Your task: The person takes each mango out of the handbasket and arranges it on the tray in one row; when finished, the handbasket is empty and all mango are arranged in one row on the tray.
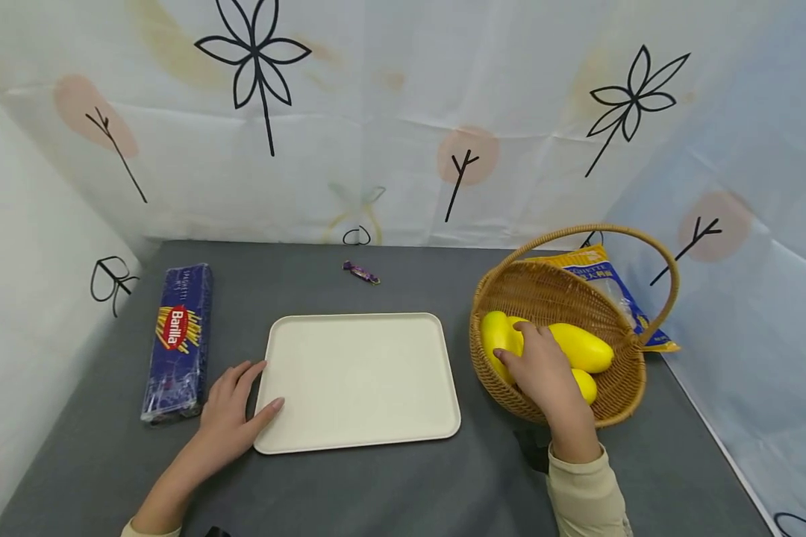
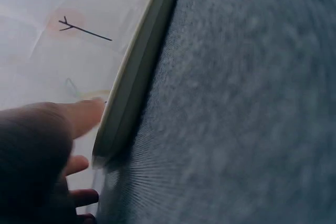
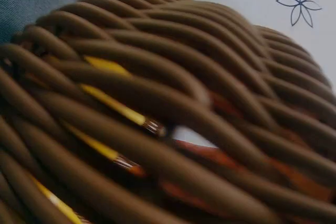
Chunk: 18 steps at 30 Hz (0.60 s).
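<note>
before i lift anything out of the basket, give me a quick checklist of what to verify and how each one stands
1. Right hand inside the basket, at the yellow fruits: ok.
2. Firm hold on one fruit: cannot tell; the hand hides the contact, and basket weave fills most of the right wrist view.
3. Handle away from the right hand: ok, it arches up beyond it.
4. Left hand at the tray: ok, at its left edge with the thumb over the rim.
5. Wrapped candy off the tray: ok, it lies beyond the far edge.
</note>
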Each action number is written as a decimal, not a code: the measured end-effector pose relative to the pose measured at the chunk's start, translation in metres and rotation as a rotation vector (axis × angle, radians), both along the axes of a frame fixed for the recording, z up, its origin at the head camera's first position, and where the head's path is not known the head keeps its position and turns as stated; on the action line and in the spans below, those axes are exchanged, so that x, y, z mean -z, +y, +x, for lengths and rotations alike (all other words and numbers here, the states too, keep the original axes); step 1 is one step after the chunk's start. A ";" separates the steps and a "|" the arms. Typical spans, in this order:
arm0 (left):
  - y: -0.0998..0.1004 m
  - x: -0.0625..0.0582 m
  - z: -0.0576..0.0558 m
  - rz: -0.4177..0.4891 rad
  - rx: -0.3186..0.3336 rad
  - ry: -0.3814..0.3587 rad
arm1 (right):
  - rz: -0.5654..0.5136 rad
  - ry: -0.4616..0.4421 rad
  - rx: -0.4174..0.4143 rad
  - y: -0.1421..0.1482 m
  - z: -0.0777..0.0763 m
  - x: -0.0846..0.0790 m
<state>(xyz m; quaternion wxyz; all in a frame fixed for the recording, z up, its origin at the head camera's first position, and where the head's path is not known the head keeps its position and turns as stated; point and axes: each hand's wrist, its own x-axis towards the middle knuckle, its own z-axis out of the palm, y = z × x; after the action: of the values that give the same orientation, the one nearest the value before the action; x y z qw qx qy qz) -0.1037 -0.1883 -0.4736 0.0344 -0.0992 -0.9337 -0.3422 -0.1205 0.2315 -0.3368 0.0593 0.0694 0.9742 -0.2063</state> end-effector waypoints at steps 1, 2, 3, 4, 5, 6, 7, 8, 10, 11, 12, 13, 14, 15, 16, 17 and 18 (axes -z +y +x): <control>-0.001 0.002 0.000 -0.017 -0.008 -0.016 | 0.000 -0.003 0.001 0.000 -0.001 0.002; -0.001 0.004 -0.001 -0.030 -0.014 -0.025 | 0.000 -0.005 0.004 0.000 -0.002 0.003; -0.002 0.005 -0.001 -0.039 -0.016 -0.036 | 0.002 -0.007 0.008 -0.001 -0.003 0.004; -0.002 0.007 0.000 -0.042 -0.017 -0.042 | 0.004 -0.004 0.010 -0.001 -0.004 0.005; -0.002 0.007 0.000 -0.043 -0.018 -0.045 | 0.005 -0.004 0.012 -0.001 -0.005 0.006; -0.002 0.008 0.000 -0.048 -0.020 -0.043 | 0.006 -0.004 0.014 -0.001 -0.006 0.007; -0.002 0.008 0.000 -0.052 -0.023 -0.045 | 0.006 -0.006 0.016 -0.001 -0.006 0.008; -0.002 0.008 0.000 -0.054 -0.026 -0.046 | 0.006 -0.007 0.019 0.000 -0.007 0.008; -0.002 0.008 0.000 -0.054 -0.029 -0.054 | 0.001 -0.009 0.025 0.000 -0.007 0.010; -0.002 0.008 0.000 -0.055 -0.030 -0.055 | -0.001 -0.012 0.028 0.000 -0.007 0.010; -0.001 0.009 0.000 -0.056 -0.031 -0.054 | -0.004 -0.014 0.031 0.000 -0.007 0.011; -0.001 0.009 0.000 -0.056 -0.030 -0.055 | -0.008 -0.015 0.033 0.000 -0.007 0.011; -0.002 0.009 0.000 -0.056 -0.028 -0.049 | -0.013 -0.016 0.035 0.000 -0.007 0.011; -0.002 0.009 0.000 -0.055 -0.025 -0.044 | -0.018 -0.018 0.036 0.000 -0.007 0.012; -0.002 0.009 0.000 -0.054 -0.022 -0.040 | -0.022 -0.020 0.035 -0.001 -0.007 0.012; -0.003 0.010 0.000 -0.052 -0.018 -0.034 | -0.024 -0.022 0.035 -0.001 -0.008 0.013; -0.003 0.010 0.000 -0.049 -0.012 -0.029 | -0.025 -0.023 0.036 -0.001 -0.009 0.013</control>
<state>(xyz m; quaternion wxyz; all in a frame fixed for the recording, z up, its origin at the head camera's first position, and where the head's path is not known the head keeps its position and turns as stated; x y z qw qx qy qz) -0.1042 -0.1918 -0.4837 0.0203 -0.0895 -0.9427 -0.3206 -0.1290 0.2301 -0.3502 0.0677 0.0884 0.9694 -0.2186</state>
